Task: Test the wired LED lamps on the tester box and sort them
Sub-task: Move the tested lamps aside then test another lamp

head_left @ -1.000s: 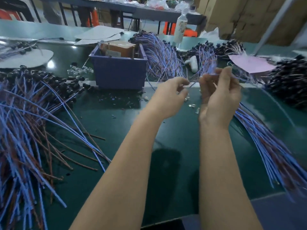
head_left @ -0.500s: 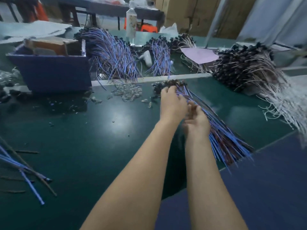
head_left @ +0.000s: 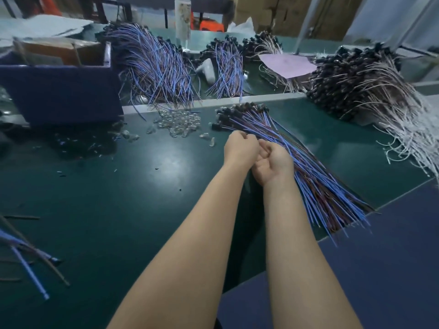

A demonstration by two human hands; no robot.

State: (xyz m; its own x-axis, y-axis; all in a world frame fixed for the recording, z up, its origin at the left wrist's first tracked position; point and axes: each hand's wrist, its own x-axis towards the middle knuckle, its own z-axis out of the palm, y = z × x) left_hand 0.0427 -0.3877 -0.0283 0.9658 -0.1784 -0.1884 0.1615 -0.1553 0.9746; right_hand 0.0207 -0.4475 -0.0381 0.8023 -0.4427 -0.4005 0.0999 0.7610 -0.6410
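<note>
Okay, I'm over the fanned bundle of blue-and-brown wired lamps (head_left: 316, 181), which lies slantwise on the green mat (head_left: 142, 186), black heads away from me and wire tails running off the near right edge. As for progress, that bundle looks thick and untouched, so I'd judge most of the testing remains. Sorted or waiting heaps sit beyond the mat's far edge (head_left: 156, 67), a dark-headed heap with pale wires (head_left: 356, 86) is off to the right, and a few strands (head_left: 26, 260) lie at the lower left. I can't say which piles are passed stock, and I can't pick out the tester box for certain. It may be in the blue bin (head_left: 59, 91). My left hand (head_left: 240, 148) is knuckles-up at the bundle's left edge, its fingers curled under. My right hand (head_left: 274, 163) is palm-up just beside it, its fingers (head_left: 266, 147) curled towards the left. I can't tell whether either pinches a wire. Half a second ago the left hand lay stretched out over the black heads. Now both hands have drawn back down the bundle and closed up, while a second ago they were raised in front of the bin.
</note>
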